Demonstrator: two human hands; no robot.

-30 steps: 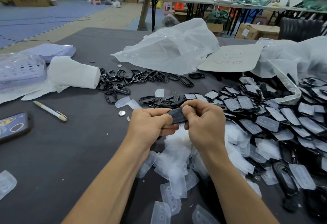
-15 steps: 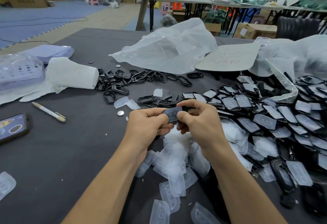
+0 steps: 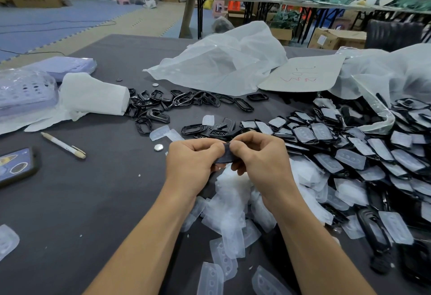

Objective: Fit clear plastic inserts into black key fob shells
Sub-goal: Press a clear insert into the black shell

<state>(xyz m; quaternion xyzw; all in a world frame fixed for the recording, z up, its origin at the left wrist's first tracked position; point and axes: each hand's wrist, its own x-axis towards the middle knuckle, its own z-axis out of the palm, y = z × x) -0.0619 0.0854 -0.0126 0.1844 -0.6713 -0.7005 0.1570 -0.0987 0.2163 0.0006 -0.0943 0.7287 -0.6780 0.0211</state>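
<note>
Grey desk (image 3: 93, 201) is carrying a cardboard sheet (image 3: 303, 75) with unreadable red scrawl, while left hand (image 3: 193, 164) and right hand (image 3: 261, 161), close together, are pinching a black key fob shell (image 3: 225, 156) above clear inserts (image 3: 229, 203).

Table (image 3: 93, 201) was matt dark grey (cloth-like cover); shells (image 3: 154, 115) were glossy black plastic, inserts (image 3: 229, 220) frosted translucent plastic, bag (image 3: 221, 61) thin crinkled film, coin cell (image 3: 158, 147) shiny metal, tissue wad (image 3: 93, 94) soft white paper.

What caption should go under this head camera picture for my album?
Left hand and right hand pinch a black shell above clear inserts.
</note>
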